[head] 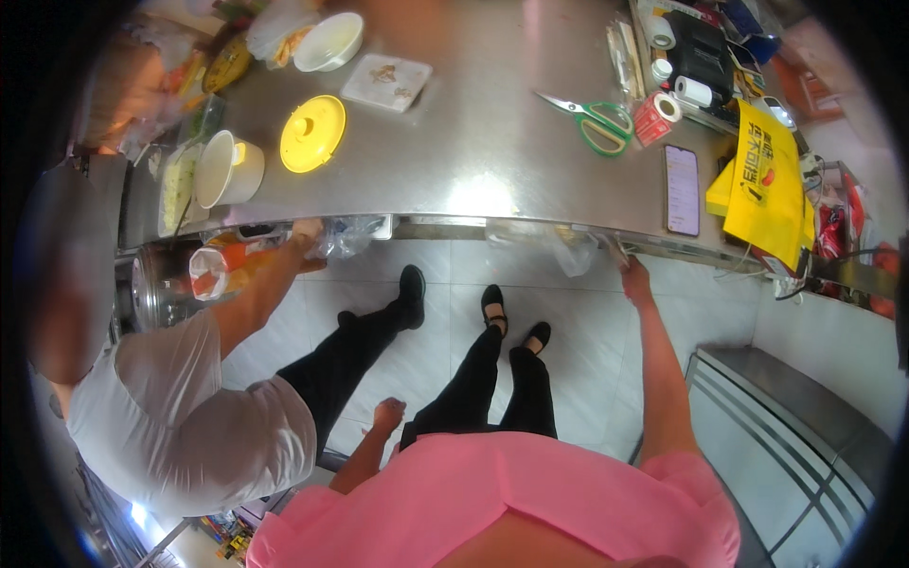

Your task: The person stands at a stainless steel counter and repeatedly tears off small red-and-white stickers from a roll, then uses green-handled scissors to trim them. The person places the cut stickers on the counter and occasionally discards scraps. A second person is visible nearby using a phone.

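Observation:
My left hand hangs low beside my waist, with its fingers loosely curled; whether anything is inside is too small to tell. My right hand reaches to the underside of the counter's front edge. Its fingers are at a thin pale item, and the grip is unclear. Left of that hand, a clear plastic bag droops from the shelf below the counter. On the countertop above my right hand lies a smartphone with a lit screen. Green-handled scissors and a red label roll lie farther back.
At left a co-worker in a grey shirt reaches under the steel counter. A white tub, a yellow lid, a white bowl and a flat tray stand there. Yellow printed bags are at right, above a metal-topped cabinet.

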{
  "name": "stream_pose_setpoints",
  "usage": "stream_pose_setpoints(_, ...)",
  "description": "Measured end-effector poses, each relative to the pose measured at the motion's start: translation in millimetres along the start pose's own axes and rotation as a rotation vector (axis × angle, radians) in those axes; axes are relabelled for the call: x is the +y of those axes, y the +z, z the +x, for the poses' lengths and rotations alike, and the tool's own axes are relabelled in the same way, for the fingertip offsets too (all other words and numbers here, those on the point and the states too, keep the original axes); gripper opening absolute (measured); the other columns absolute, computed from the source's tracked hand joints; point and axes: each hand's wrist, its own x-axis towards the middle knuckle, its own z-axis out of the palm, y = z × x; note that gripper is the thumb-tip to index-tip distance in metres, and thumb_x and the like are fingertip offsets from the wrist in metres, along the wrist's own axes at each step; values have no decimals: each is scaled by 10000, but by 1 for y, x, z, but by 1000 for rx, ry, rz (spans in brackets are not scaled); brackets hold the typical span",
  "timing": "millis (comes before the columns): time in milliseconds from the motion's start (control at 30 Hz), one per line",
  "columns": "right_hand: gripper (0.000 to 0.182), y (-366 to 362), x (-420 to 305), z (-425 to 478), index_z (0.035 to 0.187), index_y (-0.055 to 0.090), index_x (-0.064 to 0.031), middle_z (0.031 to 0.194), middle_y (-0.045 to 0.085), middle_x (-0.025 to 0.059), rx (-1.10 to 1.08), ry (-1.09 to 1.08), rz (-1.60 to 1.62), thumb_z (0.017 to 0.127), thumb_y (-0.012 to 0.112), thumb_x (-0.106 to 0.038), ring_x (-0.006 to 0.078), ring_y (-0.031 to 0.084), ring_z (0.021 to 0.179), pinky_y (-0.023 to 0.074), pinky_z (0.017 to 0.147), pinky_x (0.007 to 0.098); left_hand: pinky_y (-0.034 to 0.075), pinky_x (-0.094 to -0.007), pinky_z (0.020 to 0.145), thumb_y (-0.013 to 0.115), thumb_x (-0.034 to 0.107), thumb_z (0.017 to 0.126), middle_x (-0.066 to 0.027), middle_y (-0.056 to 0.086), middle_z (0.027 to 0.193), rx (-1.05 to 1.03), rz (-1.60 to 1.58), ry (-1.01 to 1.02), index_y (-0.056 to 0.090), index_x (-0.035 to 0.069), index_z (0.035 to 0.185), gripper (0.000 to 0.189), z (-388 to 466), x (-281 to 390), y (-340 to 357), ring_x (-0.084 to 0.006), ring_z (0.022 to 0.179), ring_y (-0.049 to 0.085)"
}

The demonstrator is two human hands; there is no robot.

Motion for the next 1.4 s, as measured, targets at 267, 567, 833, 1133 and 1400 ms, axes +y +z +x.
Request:
stream_pose_setpoints(267,239,-38,-93,-121,1026,572,-56,682,540,37,-532,220,500,868,536,-231,103,511,576,412,534,245,473,-278,504,591,233,802,-78,616,679,-43,-285,-74,614,10,816,225,-22,72,-11,-142,561,578)
stream_pose_setpoints(567,170,-151,-271,-1,969,572,-55,692,549,25,-149,41,680,842,560,-167,106,534,590,438,500,262,462,-276,465,589,200,812,-85,611,692,-146,-499,-193,605,14,846,190,-10,86,-12,-154,555,572)
stream_pose_setpoints(833,355,-199,-347,179,922,587,48,512,573,162,82,104,41,773,521,-267,269,639,605,490,640,399,464,-285,471,593,202,811,-98,616,716,-99,-699,-196,588,19,895,202,7,94,-37,-174,568,587)
stream_pose_setpoints(1133,362,-153,-352,174,1029,578,-2,1144,465,216,397,-218,-515,744,655,-212,376,488,1016,477,807,433,468,-303,483,539,206,854,-112,637,764,-92,-469,146,584,22,945,210,-11,76,-18,-192,594,603)
stream_pose_setpoints(1400,247,-139,-317,221,1030,598,-169,1186,509,132,193,-638,-661,795,522,-161,400,470,1080,479,800,454,485,-298,495,567,206,835,-115,620,745,19,-947,-315,583,16,911,205,-33,164,8,-200,593,601)
